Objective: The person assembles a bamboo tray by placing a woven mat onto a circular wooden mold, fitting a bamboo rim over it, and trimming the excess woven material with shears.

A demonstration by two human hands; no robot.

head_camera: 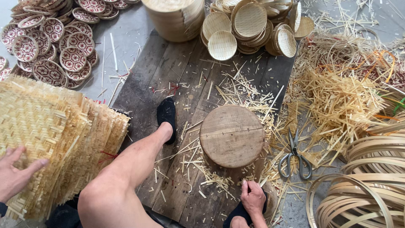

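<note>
- The person sits low over a dark wooden board (168, 80) that lies on a grey floor (126, 29).
- Thin pale straw bits (236, 90) are scattered all over the board and the floor.
- The left hand (14, 173) lies flat on a big stack of woven mats (55, 131). Its fingers (36, 164) are spread wide and only press on the top mat. They grip nothing.
- Far above those fingers sit many red and white patterned baskets (50, 42).
- The right hand (253, 198) hangs down by the person's foot in a black sock. Its fingers (244, 185) are curled loosely and point at the board. They hold nothing I can see.
- Just above the right fingers stands a round wooden block (232, 135).
- To the right of them lie scissors (295, 156) with grey handles, in the straw.
- Further right and low are bent wooden hoops (367, 185).
- Far above are small plain woven baskets (249, 23).
- One bare leg (130, 169) stretches out between the two hands.
</note>
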